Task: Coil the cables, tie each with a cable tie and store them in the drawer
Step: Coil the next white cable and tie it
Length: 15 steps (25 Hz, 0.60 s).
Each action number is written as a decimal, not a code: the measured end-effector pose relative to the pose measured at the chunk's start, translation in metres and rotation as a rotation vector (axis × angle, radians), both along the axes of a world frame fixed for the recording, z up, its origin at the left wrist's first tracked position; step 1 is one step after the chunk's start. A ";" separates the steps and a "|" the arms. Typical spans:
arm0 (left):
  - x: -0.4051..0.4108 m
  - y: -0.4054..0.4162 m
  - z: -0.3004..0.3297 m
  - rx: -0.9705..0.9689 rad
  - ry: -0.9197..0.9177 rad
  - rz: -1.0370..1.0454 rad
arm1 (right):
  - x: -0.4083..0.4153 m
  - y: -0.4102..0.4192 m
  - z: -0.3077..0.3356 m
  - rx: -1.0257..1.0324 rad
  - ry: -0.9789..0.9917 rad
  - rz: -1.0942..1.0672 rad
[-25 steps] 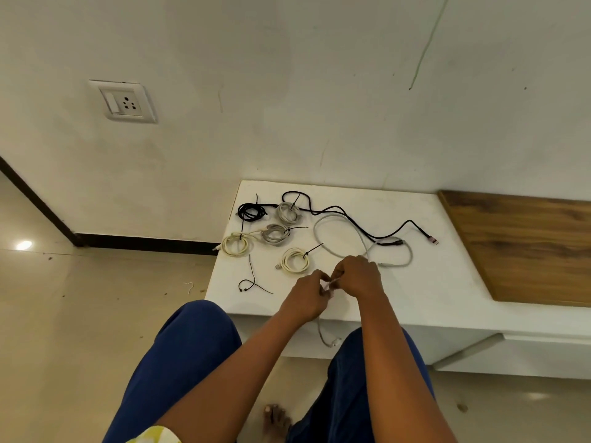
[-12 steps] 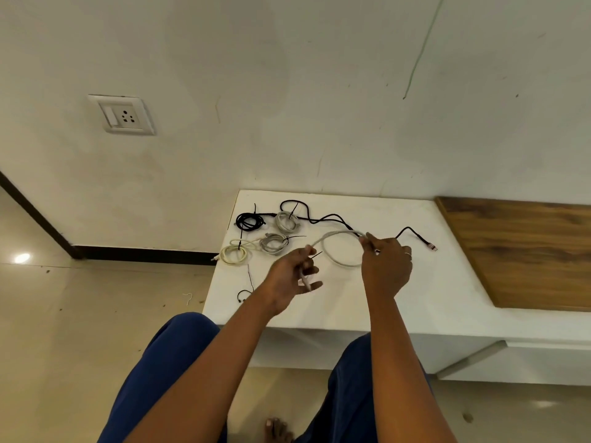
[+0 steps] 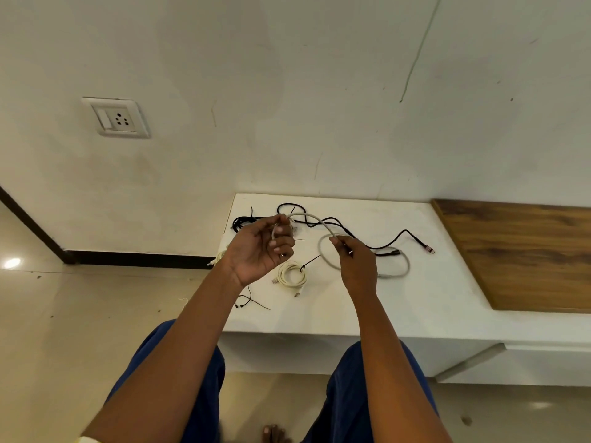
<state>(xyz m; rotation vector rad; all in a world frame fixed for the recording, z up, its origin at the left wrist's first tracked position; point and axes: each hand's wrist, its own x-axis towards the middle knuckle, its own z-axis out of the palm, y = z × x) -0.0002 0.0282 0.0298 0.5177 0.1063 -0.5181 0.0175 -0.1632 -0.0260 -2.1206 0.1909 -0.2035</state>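
The person sits before a low white ledge (image 3: 399, 302) with both hands raised over it. The left hand (image 3: 260, 251), palm turned up, has its fingers curled around one end of a long pale grey cable (image 3: 315, 219), thumb and forefinger pinching it near the top. From there the cable arches over toward three o'clock into the right hand (image 3: 358, 266), whose fingertips pinch it narrowly; beyond that grip the rest drops into a loose loop lying on the ledge at about three o'clock of the hand. A loose black cable with a reddish plug (image 3: 396, 238) snakes across the ledge behind the hands. At six o'clock of the left hand lies a cream cable coil already bound with a black tie (image 3: 291, 274), and a spare black cable tie (image 3: 252, 302) lies near the ledge's front edge.
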 end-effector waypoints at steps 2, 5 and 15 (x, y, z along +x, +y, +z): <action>-0.001 0.002 0.001 -0.078 -0.041 0.024 | 0.002 0.001 0.000 -0.013 0.001 -0.010; 0.002 0.004 0.001 -0.171 -0.042 0.143 | 0.004 -0.001 0.000 -0.021 0.029 0.101; 0.013 0.022 -0.001 -0.304 0.101 0.676 | -0.006 -0.009 0.015 -0.157 0.054 0.377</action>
